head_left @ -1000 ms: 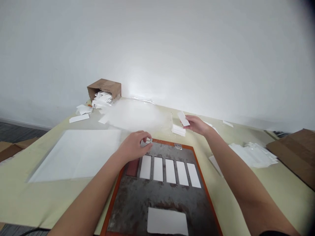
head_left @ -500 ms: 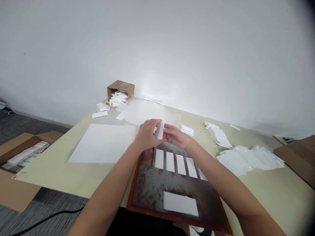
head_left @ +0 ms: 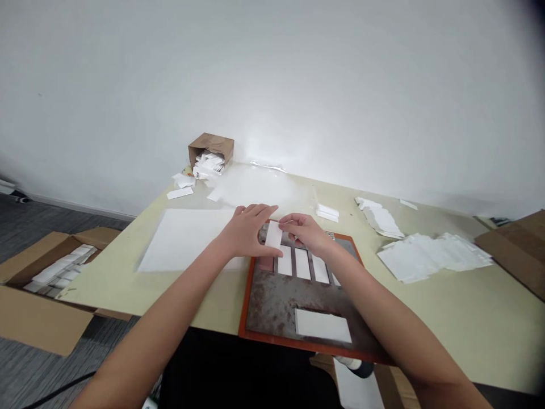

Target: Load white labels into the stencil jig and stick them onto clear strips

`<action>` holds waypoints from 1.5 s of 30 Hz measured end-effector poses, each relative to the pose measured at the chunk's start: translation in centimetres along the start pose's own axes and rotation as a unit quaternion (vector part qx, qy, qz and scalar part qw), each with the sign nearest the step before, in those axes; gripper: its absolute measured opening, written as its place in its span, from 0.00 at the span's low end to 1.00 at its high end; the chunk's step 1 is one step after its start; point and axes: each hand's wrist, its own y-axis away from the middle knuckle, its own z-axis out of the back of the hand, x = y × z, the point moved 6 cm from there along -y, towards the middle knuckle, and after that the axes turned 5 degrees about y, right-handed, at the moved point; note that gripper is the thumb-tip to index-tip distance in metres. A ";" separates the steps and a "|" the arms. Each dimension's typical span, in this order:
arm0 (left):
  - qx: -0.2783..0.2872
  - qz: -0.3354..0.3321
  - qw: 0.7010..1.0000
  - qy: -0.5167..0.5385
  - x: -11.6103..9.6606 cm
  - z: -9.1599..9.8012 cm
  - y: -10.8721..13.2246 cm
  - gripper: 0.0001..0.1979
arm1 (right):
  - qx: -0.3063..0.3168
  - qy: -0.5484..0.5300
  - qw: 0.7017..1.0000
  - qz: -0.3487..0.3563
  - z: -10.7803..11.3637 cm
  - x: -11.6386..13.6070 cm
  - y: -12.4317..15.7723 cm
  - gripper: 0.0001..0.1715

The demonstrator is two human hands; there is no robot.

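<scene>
A rusty metal template plate (head_left: pixel 276 307) with an orange rim lies at the table's near edge. Several narrow slots in it hold white strips (head_left: pixel 303 264), and a larger white card (head_left: pixel 322 326) fills a lower opening. The leftmost slot (head_left: pixel 266 263) shows reddish and bare. Both hands hold one white strip (head_left: pixel 273 234) just above that slot. My left hand (head_left: pixel 248 230) pinches its left edge with fingers partly stretched. My right hand (head_left: pixel 305 233) grips its right edge.
A large white sheet (head_left: pixel 183 238) lies left of the plate. A tipped cardboard box (head_left: pixel 212 146) spills white strips at the back. Small strip stack (head_left: pixel 327 213) and piles of white pieces (head_left: pixel 430 255) lie to the right. An open carton (head_left: pixel 38 284) sits on the floor at left.
My right hand picked a strip from the small stack and brought it to the left hand. Both hands have lowered it toward the plate's leftmost slot. The camera view shifted back and left.
</scene>
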 end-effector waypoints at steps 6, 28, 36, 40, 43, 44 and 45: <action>0.039 0.050 0.993 0.098 3.3 -1.3 1.9 0.35 | 0.043 0.019 0.999 -0.020 -1.2 -1.7 1.3 0.17; 0.063 0.040 0.992 0.105 2.5 -2.3 2.0 0.26 | 0.055 0.047 0.997 -0.012 -2.0 -1.8 1.7 0.16; 0.061 0.035 0.992 0.106 2.5 -2.3 1.9 0.25 | 0.064 0.054 0.996 -0.013 -2.2 -1.6 2.0 0.16; 0.061 0.037 0.992 0.108 2.5 -2.3 1.9 0.25 | 0.063 0.061 0.996 -0.007 -2.2 -1.8 1.9 0.15; 0.062 0.037 0.992 0.106 2.5 -2.4 1.9 0.24 | 0.062 0.068 0.996 -0.003 -2.2 -1.9 1.8 0.14; 0.062 0.036 0.992 0.105 2.5 -2.4 1.9 0.25 | 0.061 0.071 0.996 -0.003 -2.2 -1.9 1.8 0.14; 0.062 0.035 0.992 0.105 2.5 -2.4 1.9 0.25 | 0.059 0.074 0.995 -0.003 -2.2 -1.9 1.8 0.14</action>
